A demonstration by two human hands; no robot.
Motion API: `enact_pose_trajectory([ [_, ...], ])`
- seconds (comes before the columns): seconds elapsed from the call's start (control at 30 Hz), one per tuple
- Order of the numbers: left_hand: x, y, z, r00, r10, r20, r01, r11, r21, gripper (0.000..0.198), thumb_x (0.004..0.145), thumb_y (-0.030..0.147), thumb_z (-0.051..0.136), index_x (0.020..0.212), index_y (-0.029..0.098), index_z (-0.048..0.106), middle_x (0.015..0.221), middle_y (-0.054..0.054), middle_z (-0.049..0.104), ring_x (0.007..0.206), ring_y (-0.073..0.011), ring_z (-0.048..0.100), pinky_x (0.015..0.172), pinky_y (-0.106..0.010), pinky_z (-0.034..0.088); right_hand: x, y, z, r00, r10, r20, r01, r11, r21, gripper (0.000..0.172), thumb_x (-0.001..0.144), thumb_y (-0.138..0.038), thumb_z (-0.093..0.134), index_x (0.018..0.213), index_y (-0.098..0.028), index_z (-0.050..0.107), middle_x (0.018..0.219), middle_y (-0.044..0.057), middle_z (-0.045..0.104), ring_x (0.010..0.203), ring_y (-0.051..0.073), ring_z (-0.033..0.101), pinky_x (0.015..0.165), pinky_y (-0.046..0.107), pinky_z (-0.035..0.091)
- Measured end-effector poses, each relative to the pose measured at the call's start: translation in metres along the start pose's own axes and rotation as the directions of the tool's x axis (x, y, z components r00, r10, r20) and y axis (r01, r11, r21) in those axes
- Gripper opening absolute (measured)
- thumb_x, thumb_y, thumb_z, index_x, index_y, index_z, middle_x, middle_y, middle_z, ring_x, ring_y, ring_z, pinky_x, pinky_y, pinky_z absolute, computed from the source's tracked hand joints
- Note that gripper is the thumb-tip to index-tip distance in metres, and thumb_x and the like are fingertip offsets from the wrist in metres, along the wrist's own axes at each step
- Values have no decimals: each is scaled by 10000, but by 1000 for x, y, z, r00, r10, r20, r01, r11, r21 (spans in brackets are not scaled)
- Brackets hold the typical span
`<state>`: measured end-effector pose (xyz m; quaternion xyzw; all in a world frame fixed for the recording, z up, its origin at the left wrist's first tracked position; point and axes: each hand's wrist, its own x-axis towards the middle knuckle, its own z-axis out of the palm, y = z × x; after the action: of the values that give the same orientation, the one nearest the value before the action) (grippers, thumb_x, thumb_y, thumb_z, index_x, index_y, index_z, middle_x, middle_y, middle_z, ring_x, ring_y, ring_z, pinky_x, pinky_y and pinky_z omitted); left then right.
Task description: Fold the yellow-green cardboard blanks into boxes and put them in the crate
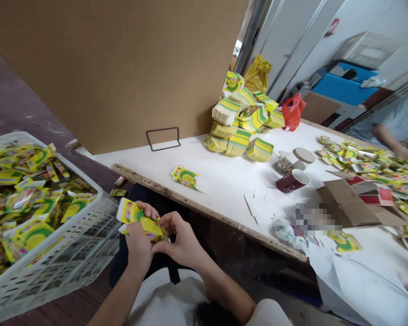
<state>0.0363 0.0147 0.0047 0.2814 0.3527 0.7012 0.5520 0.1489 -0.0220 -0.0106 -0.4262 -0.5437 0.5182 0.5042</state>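
Observation:
Both my hands hold one small yellow and green carton (141, 221) over my lap, in front of the table edge. My left hand (138, 242) grips it from below with curled fingers. My right hand (178, 237) pinches its right end, fingers bent. One flat carton blank (185, 177) lies on the white table (231, 181) just beyond my hands. A white plastic crate (85, 226) at my left is full of the same yellow and green cartons (27, 190).
Stacks of flat blanks (241, 122) stand at the table's far middle, before a large cardboard sheet (122, 68). A maroon mug (292, 180), a lidded jar (299, 158) and an open cardboard box (350, 203) sit to the right. Another person's arm (394, 140) rests among loose cartons at far right.

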Motion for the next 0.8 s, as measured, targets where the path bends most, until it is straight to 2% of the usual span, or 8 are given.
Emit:
enact_pose_trajectory([
  [0.2,-4,-22,-43,1000,-21,6,16,919,395,423,709,484,829,961,172,693,887,-52,710,813,-226,668,758,-345,596,9,-3,-27,982,-71,-176,50,991,-122,156,850,-344,708,850,-188,702,738,-4,661,636,120,539,612,247,424],
  [0.3,2,-22,-50,998,-62,1,55,897,440,440,772,506,787,1041,164,719,935,-81,748,926,-285,708,847,-407,614,13,-4,-37,971,-123,-206,76,972,-220,117,864,-281,666,810,-194,723,703,-2,674,622,128,564,598,246,437],
  [0.4,19,-5,-53,992,-46,114,0,927,374,544,824,562,718,1271,257,665,1229,-89,725,1175,-311,666,1056,-458,541,17,-11,-49,946,-239,-218,143,913,-383,129,908,-257,636,883,-221,757,821,34,733,765,171,625,706,290,493],
  [0.5,35,17,-57,958,5,286,-131,897,423,713,711,616,784,1366,408,591,1376,-23,665,1294,-341,599,1158,-516,453,16,-24,-58,933,-359,-22,276,754,-596,228,973,-212,559,942,-280,775,923,41,769,918,206,624,882,373,489],
  [0.57,36,25,-57,894,-109,434,-188,788,586,930,539,573,904,1391,412,566,1404,-36,647,1307,-398,580,1123,-560,481,12,-31,-56,899,-394,191,417,635,-650,280,990,-193,526,953,-326,769,948,2,784,949,202,614,989,399,451],
  [0.63,28,24,-53,798,-284,531,-233,666,708,907,512,486,938,1342,351,597,1334,-67,686,1223,-401,638,1018,-531,566,6,-33,-50,841,-438,316,531,565,-632,281,981,-190,540,1001,-378,748,996,-51,786,992,190,615,1126,407,370],
  [0.7,14,17,-47,755,-368,542,-256,596,761,630,658,456,858,1219,284,626,1114,-60,753,1007,-321,727,850,-422,635,1,-29,-41,826,-512,236,536,584,-610,286,948,-256,615,1175,-415,686,1157,-45,751,1128,208,607,1233,445,258],
  [0.8,-5,5,-40,824,-286,489,-297,519,802,493,814,462,707,1231,249,554,953,-38,740,801,-239,729,720,-331,628,-2,-14,-29,876,-444,-189,322,830,-456,774,833,-471,753,1513,-343,406,1521,91,508,1411,309,454,1237,534,283],
])
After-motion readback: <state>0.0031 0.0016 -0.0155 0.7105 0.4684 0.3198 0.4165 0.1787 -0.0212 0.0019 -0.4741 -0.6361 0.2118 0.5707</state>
